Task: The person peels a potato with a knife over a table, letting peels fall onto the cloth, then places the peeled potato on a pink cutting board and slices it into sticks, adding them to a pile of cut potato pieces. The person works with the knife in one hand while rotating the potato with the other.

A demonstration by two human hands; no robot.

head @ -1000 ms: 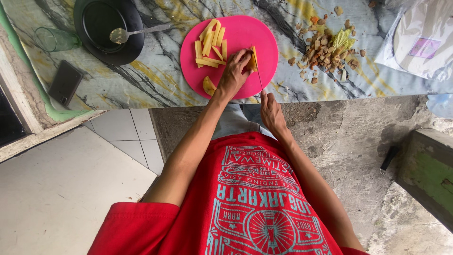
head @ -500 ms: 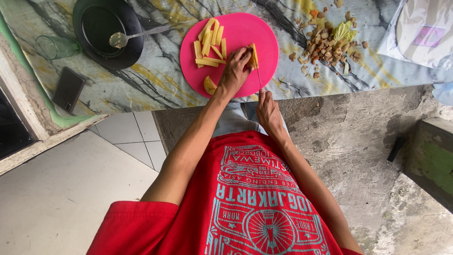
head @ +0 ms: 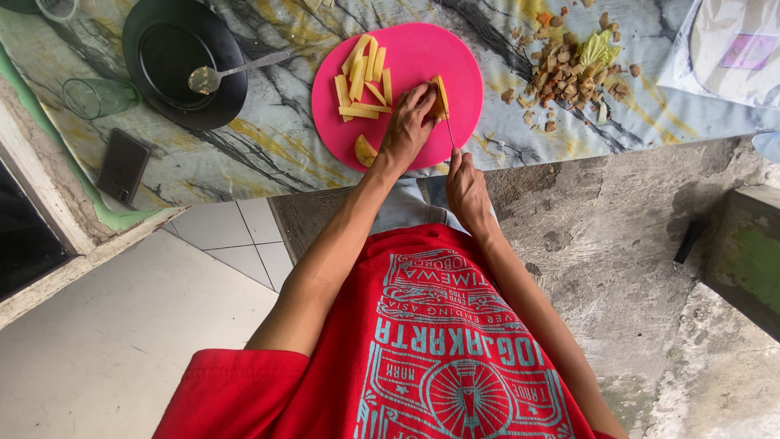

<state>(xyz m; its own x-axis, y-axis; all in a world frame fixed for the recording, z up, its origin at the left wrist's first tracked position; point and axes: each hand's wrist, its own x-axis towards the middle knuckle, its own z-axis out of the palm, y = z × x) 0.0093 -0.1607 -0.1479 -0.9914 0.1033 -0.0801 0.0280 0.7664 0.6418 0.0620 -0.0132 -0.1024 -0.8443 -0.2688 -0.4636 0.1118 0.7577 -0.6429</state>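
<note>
Fingers point(head: 421, 104) of my left hand point(head: 406, 130) clench on a yellow potato piece point(head: 439, 97), pinning it to the pink cutting board point(head: 422, 57) near its right edge. My right hand point(head: 467, 183) grips a knife point(head: 449, 130); its thin blade runs away from me, tip toward the piece and touching it. Cut yellow sticks point(head: 363, 81) lie left of the hand, mostly lengthwise away from me. Peelings point(head: 569, 73) litter the marble worktop point(head: 268, 138) to the right.
</note>
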